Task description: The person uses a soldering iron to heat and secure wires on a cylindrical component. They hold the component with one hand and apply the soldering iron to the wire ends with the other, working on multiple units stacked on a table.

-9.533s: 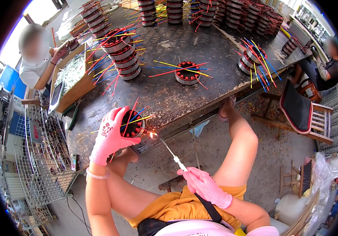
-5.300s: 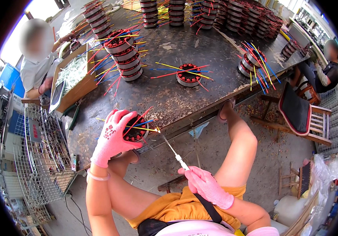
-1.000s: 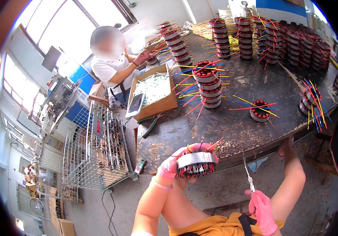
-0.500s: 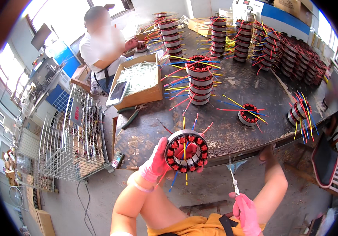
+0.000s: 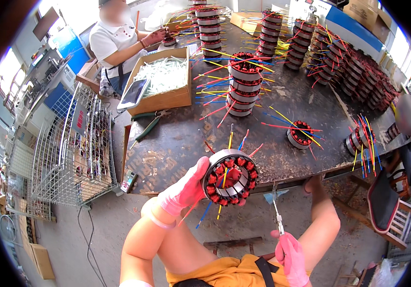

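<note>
My left hand (image 5: 185,187), in a pink glove, grips a ring-shaped motor stator (image 5: 230,193) by its left rim, just off the table's near edge. The ring has a silver outer band and red copper windings, and its open face is tilted toward me. Red, blue and yellow leads stick out above and below it; fingertips show through and under the ring. Lower right, my right hand (image 5: 291,258), also gloved in pink, is closed around a slim silver tool (image 5: 278,221) pointing upward. The tool's thin tip stays apart from the stator.
On the dark worktable (image 5: 177,158) stand a stator stack (image 5: 243,91), a single stator (image 5: 300,135) and, behind, several more stacks. Left are green-handled pliers (image 5: 148,128), a carton of white tubes (image 5: 165,79) with a phone (image 5: 135,93), and a wire cage (image 5: 71,143). A co-worker (image 5: 114,43) sits beyond.
The whole view has shifted a little. In my left hand the stator has turned slightly, showing more of its outer band. Both hands keep their holds.
</note>
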### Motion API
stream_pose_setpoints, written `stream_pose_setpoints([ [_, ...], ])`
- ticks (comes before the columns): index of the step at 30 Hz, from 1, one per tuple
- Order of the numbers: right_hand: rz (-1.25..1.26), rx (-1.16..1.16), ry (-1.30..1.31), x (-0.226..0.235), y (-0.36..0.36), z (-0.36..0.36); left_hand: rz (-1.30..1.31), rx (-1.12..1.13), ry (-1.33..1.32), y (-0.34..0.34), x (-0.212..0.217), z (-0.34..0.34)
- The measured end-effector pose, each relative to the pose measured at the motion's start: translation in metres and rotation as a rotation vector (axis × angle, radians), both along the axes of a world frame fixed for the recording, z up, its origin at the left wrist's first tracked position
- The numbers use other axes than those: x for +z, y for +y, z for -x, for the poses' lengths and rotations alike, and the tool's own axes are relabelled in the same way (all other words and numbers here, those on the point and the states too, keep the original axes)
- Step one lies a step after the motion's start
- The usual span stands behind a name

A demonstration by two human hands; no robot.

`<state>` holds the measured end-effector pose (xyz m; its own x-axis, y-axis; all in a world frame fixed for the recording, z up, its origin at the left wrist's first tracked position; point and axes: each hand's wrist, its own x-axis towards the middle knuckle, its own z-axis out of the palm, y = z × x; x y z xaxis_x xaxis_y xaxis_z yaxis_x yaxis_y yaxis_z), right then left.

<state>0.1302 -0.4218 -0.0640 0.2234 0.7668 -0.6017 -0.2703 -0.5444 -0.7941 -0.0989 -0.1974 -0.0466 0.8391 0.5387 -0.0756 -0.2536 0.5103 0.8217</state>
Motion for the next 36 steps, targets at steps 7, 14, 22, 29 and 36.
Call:
stream_pose_setpoints([
  [7, 0.005, -0.031, 0.032, 0.004, -0.001, -0.001, -0.267, 0.273, 0.289, -0.010, 0.034, 0.005],
  [14, -0.039, 0.028, 0.146, -0.009, -0.014, -0.008, -1.641, 0.438, 0.976, 0.016, 0.003, -0.002],
  [22, 0.033, 0.083, 0.242, -0.010, -0.014, 0.000, -1.599, 0.300, 1.043, 0.018, -0.014, -0.016],
  [29, 0.010, 0.167, 0.210, -0.021, -0.015, 0.003, -1.514, 0.251, 1.037, 0.024, -0.018, -0.010],
  [36, -0.014, 0.184, 0.193, -0.017, -0.010, 0.008, -1.474, 0.245, 1.122, 0.018, -0.014, -0.012],
])
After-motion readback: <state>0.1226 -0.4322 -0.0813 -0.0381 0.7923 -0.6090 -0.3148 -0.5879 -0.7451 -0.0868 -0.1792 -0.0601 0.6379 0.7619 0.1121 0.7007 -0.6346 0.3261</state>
